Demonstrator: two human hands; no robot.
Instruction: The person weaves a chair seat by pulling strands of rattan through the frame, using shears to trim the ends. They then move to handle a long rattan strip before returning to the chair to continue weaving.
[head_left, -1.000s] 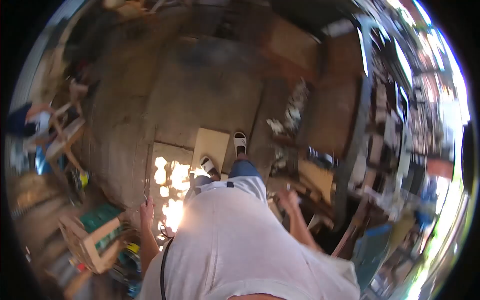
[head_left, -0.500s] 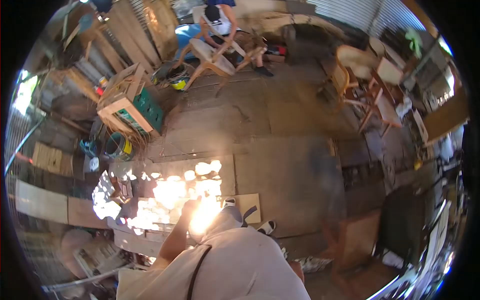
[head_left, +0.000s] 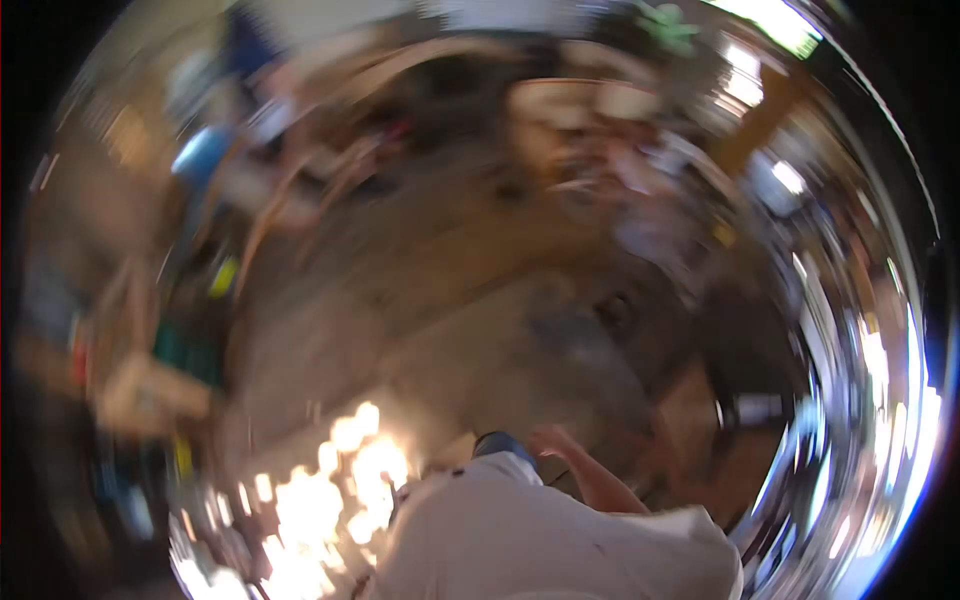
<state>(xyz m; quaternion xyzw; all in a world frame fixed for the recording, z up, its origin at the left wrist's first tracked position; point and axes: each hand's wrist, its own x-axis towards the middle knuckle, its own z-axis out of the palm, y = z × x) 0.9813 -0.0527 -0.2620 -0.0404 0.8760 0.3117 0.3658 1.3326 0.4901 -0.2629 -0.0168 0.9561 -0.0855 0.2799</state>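
My right hand [head_left: 552, 440] hangs in front of my body, beside the dark cloth at my leg [head_left: 500, 443]. Motion smears its fingers, so I cannot make out whether they are apart or closed, and no held object shows. My left hand does not show; my white shirt [head_left: 540, 540] and the glare fill that side.
Bright sunlight patches [head_left: 350, 470] lie on the floor [head_left: 420, 300] at lower left. A blurred wooden crate with green panels [head_left: 185, 355] stands at left. Wooden chairs [head_left: 620, 150] are at upper right, and a brown panel [head_left: 690, 410] is to my right. A person [head_left: 265, 100] sits at upper left.
My view has swung to the right, so the room has shifted left and blurred. My left forearm has gone from sight, and my right arm and hand have come into view.
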